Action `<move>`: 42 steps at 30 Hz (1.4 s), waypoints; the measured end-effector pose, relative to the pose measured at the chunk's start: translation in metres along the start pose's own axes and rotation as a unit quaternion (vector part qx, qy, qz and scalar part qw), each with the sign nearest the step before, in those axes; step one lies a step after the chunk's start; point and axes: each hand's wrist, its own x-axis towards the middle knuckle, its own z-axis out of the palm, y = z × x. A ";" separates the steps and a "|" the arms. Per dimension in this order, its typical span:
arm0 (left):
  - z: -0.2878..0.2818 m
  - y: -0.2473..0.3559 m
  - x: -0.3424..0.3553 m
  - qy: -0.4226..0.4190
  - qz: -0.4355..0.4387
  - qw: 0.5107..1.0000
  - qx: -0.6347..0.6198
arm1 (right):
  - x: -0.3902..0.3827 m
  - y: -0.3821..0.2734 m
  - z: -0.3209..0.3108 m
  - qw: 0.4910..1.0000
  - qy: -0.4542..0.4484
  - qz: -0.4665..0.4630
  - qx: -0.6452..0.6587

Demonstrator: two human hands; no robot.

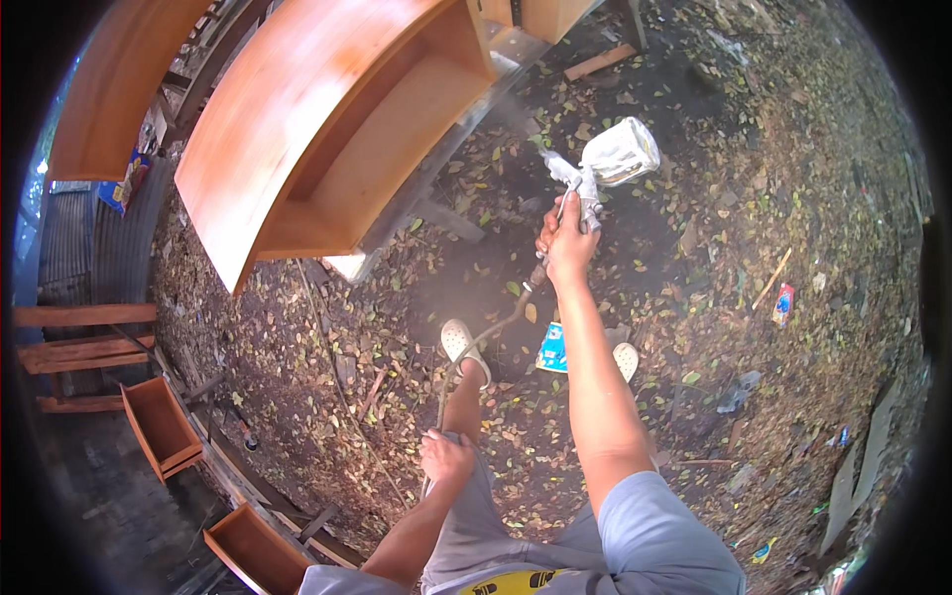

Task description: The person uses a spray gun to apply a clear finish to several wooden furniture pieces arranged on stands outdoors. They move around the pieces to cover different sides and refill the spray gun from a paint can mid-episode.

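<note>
My right hand (568, 241) is wrapped round the handle of a spray gun (585, 188), held out in front of me over the ground. The gun carries a whitish paint cup (621, 153) on its right side, and its nozzle points left toward a varnished wooden cabinet (297, 109) with an open compartment. From the gun's handle an air hose (511, 317) runs down toward my left leg. My left hand (447, 457) is closed round that hose beside my knee. Faint mist hangs between gun and cabinet.
Two wooden drawers (162, 426) rest at the lower left near planks (84, 354). Another varnished panel (114, 94) stands at the far left. A blue tin can (552, 348) sits between my feet. Dry leaves, sticks and litter cover the ground (714, 297).
</note>
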 end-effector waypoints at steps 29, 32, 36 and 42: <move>0.007 -0.016 0.005 -0.031 0.016 0.997 -0.063 | -0.006 -0.003 0.084 0.877 -0.113 -0.223 -0.410; 0.014 -0.019 0.006 -0.038 0.009 0.997 -0.068 | -0.037 0.009 0.080 0.874 -0.192 -0.100 -0.435; 0.007 -0.011 0.006 -0.041 -0.001 0.997 -0.058 | -0.070 0.018 0.077 0.848 -0.284 -0.070 -0.442; 0.012 -0.014 0.007 -0.069 -0.018 0.994 -0.082 | -0.062 0.013 0.103 0.860 -0.218 -0.130 -0.443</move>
